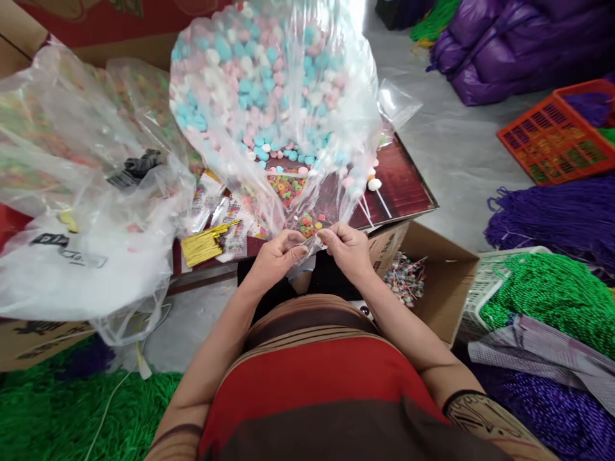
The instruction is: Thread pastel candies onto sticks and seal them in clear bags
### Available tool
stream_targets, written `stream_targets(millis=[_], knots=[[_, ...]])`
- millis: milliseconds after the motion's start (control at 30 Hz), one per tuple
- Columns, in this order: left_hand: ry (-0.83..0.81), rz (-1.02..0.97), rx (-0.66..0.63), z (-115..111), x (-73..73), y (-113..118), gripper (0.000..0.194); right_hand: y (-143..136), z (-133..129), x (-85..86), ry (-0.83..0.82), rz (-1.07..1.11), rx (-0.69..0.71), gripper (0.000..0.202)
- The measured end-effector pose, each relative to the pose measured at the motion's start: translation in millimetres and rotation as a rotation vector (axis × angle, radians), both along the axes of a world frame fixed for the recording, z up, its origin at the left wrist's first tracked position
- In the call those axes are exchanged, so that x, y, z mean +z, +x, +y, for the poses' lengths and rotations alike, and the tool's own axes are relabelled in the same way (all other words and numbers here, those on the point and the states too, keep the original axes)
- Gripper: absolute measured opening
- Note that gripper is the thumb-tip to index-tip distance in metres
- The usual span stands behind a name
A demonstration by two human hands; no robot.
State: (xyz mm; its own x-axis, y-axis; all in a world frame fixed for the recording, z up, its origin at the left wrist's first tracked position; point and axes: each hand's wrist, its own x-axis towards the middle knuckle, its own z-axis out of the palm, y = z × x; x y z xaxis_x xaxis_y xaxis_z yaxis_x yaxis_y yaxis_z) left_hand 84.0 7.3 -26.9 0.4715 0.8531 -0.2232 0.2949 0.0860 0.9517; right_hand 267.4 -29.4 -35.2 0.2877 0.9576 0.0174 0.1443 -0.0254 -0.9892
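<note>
A large clear plastic bag of pink, blue and white candies lies on the dark red table. My left hand and my right hand pinch clear film at the table's front edge, close together but apart. Colourful ring candies show just beyond my fingers. To the left of my left hand lie a bundle of gold twist ties and small printed packets. Two white-topped candy sticks rest at the table's right side.
An open cardboard box with wrapped lollipops stands below the table at right. Another plastic bag covers the left side. Green strands, purple strands and an orange crate are on the right.
</note>
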Motion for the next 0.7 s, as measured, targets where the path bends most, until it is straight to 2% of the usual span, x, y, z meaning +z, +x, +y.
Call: stream_targets(millis=[67,133,233,300,367,433,500,567,700], knots=[[-0.006,-0.019,-0.025,0.2,-1.1,1.3,0.038,0.3,-1.3,1.1,0.043,-0.125,-0.029,0.060],[0.056,0.010,-0.017,0.9,-0.1,2.7,0.034,1.5,-1.6,1.0,0.063,-0.184,-0.026,0.065],[0.144,0.063,0.061,3.1,1.6,3.1,0.038,12.5,1.2,-0.1,0.048,-0.197,0.053,0.064],[0.172,0.068,0.126,5.0,0.6,1.5,0.043,30.5,5.5,0.0,0.040,-0.208,0.049,0.058],[0.175,0.036,0.189,6.7,-2.2,-0.9,0.046,56.9,12.0,1.0,0.045,-0.293,-0.075,0.047],[0.152,-0.026,0.240,7.6,-5.9,-2.4,0.046,86.3,20.2,1.3,0.041,-0.496,-0.251,0.032],[0.127,-0.091,0.264,7.5,-9.3,-2.5,0.047,111.5,29.1,-1.2,-0.066,-0.746,-0.302,0.024],[0.115,-0.137,0.259,6.8,-11.5,-1.9,0.046,127.6,37.5,-6.7,-0.216,-0.925,-0.276,0.025],[0.139,-0.155,0.250,6.1,-12.9,-3.7,0.043,137.4,48.2,-19.3,-0.384,-1.018,-0.270,0.025]])
